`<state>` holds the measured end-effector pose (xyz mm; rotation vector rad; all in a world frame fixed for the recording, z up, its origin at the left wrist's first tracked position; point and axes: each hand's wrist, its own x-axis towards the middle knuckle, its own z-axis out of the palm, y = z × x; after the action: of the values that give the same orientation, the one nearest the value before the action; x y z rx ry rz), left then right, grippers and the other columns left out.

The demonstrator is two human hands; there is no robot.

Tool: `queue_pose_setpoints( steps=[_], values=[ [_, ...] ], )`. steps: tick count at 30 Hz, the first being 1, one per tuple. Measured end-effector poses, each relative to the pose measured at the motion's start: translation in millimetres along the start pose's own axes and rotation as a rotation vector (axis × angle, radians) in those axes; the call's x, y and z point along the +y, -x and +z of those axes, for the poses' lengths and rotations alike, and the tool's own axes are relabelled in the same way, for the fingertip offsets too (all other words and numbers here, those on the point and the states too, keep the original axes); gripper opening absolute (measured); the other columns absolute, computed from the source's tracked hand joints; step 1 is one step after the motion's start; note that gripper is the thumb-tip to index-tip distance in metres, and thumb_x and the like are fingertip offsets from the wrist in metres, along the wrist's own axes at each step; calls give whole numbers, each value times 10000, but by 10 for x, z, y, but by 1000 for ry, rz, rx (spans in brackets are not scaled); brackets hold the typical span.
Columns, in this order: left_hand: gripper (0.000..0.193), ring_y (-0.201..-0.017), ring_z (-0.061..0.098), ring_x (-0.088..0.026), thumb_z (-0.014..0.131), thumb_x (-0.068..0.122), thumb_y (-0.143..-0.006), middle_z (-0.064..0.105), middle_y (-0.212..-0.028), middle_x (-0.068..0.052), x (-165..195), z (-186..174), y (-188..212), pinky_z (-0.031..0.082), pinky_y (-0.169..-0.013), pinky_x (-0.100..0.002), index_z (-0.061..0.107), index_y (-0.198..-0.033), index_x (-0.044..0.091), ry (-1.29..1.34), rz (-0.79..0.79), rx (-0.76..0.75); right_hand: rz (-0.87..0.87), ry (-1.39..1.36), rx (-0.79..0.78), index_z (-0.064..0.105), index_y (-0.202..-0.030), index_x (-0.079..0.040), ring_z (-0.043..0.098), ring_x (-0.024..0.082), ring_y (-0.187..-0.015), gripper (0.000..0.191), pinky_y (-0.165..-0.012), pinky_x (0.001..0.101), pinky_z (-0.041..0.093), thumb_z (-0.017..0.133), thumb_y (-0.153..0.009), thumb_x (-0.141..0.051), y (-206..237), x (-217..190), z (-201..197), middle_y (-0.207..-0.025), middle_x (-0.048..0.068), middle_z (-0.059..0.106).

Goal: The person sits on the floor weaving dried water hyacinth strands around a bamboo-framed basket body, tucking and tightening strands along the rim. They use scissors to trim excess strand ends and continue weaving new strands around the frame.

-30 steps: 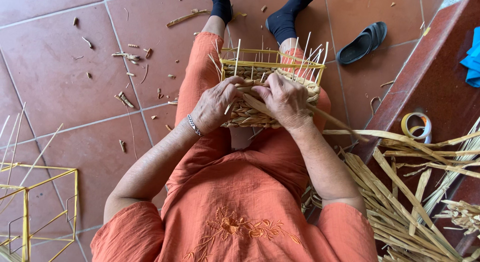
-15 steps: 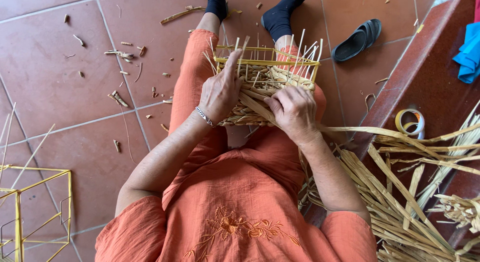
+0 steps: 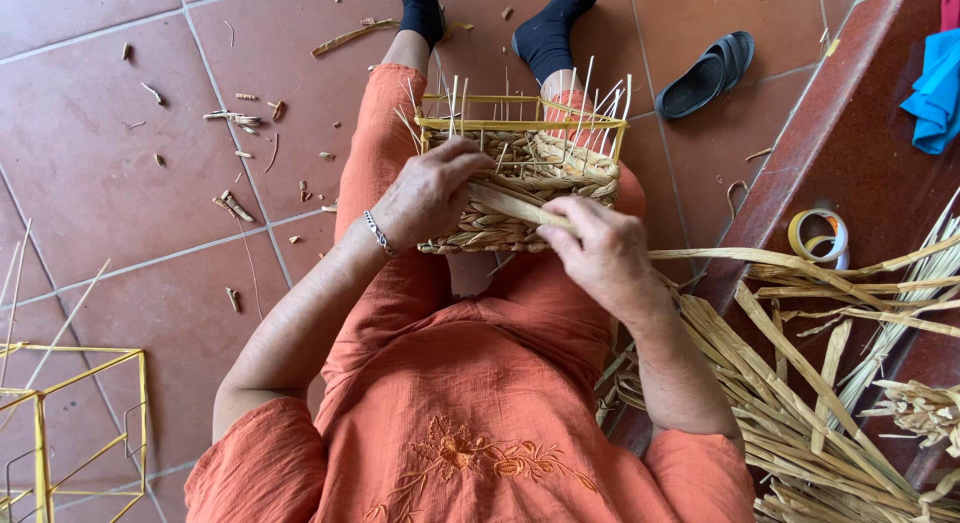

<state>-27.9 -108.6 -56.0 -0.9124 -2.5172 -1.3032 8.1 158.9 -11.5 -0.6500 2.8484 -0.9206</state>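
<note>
Head view is showing one half-woven basket (image 3: 522, 178) resting on the lap, likely light, springy, its upright stakes brittle, best gripped by the yellow wire rim; left hand (image 3: 430, 195) fingers are curling closed on its near wall; right hand (image 3: 598, 253) fingers are pinching one flat straw strip (image 3: 510, 205); right of them, many loose strips (image 3: 800, 383), one tape roll (image 3: 820, 235); beyond, one sandal (image 3: 706, 73).

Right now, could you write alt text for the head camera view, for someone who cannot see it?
Seen from above, a seated person in orange clothes weaves a half-made straw basket on their lap: the left hand grips its woven side, the right hand pinches a flat straw strip. Loose straw, a tape roll and a sandal lie nearby.
</note>
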Motion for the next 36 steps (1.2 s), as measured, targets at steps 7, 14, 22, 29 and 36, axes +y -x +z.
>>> queue_pose_setpoints(
  steps=[7,14,22,29,36],
  values=[
    [133,-839,702,-367,691,71,-943,667,-982,-149,92,178,-18,566,-677,-467,650,-1062,29,-113,-213,-77,-313,576,547,744,-1063,-134,589,243,-924,185,-899,430,394,859,-918,-131,-326,-263,-210,-925,38,715],
    [213,-809,719,-388,647,35,-962,700,-874,-156,-55,189,-4,566,-657,-464,543,-1147,8,112,-325,60,-65,152,134,699,-1203,-24,652,199,-693,270,-573,329,515,806,-963,-86,-482,-136,420,-934,105,696],
    [204,-836,738,-315,675,27,-942,686,-994,-136,100,193,-42,599,-668,-408,574,-1118,49,93,-250,190,-292,-164,302,637,-1090,-53,707,215,-929,153,-809,333,600,732,-977,-15,-436,51,717,-1007,70,680],
    [196,-803,675,-261,738,112,-879,590,-1067,-91,200,250,11,529,-610,-385,665,-1059,89,-163,-128,111,-393,-24,380,688,-1140,-70,629,234,-1135,151,-1023,404,541,730,-1000,-31,-526,-16,423,-1162,82,677],
    [162,-827,663,-277,712,107,-932,599,-1091,-82,131,257,93,532,-637,-398,615,-1062,101,-169,-59,119,-262,410,300,667,-995,-98,544,289,-1019,330,-941,468,392,833,-913,-371,-449,9,163,-1017,86,623]
  ],
)
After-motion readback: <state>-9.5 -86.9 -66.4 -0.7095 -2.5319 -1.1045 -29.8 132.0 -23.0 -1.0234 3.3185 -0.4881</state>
